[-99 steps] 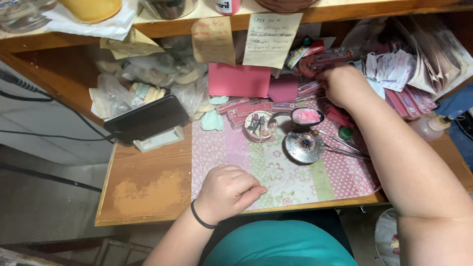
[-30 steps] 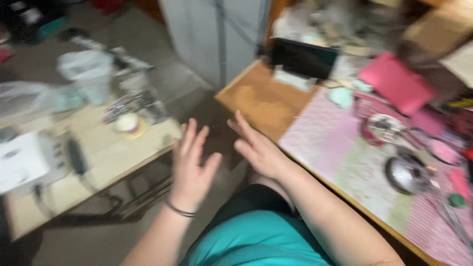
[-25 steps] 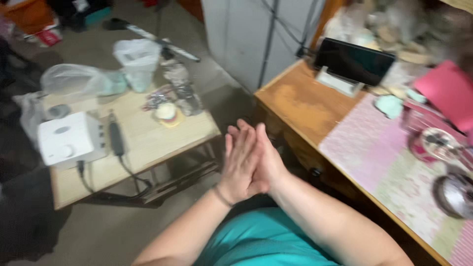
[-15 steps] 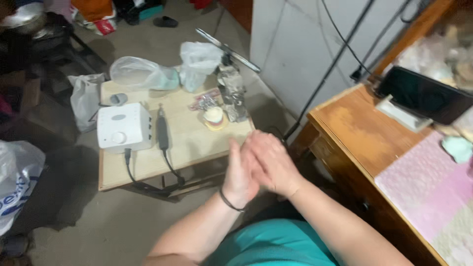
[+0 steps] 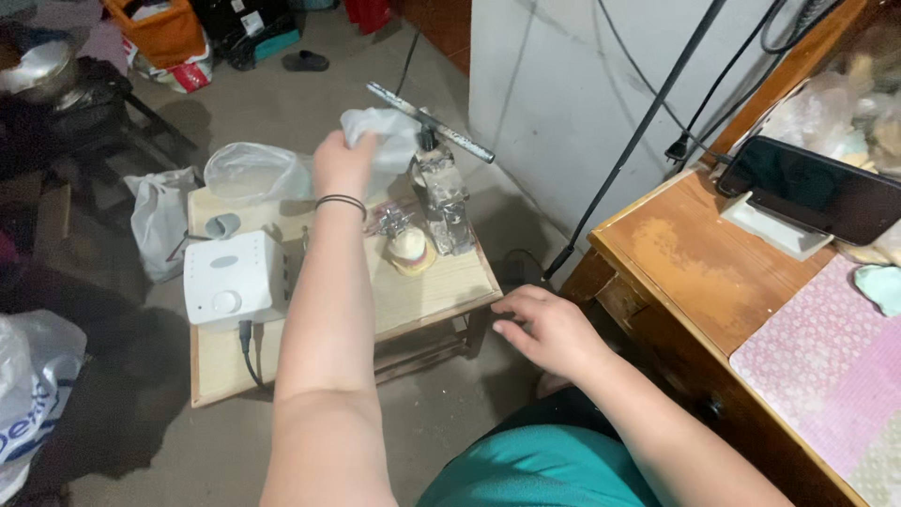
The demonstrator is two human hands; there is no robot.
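Thin white plastic, a crumpled bag (image 5: 380, 136), is bunched in the left hand (image 5: 343, 161), whose grip is closed on its near end at the far edge of the low wooden worktop (image 5: 441, 291). From that grip the bag extends rightward toward the metal hand press (image 5: 441, 192). A white control box (image 5: 230, 279) sits nearer, to the left. Well apart, the right hand (image 5: 554, 329) hovers with fingers spread, holding nothing.

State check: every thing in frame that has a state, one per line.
left hand: closed on white plastic bag
right hand: open, empty, in the air
phone: screen dark, propped on white stand
white machine: cable plugged in
small table: cluttered
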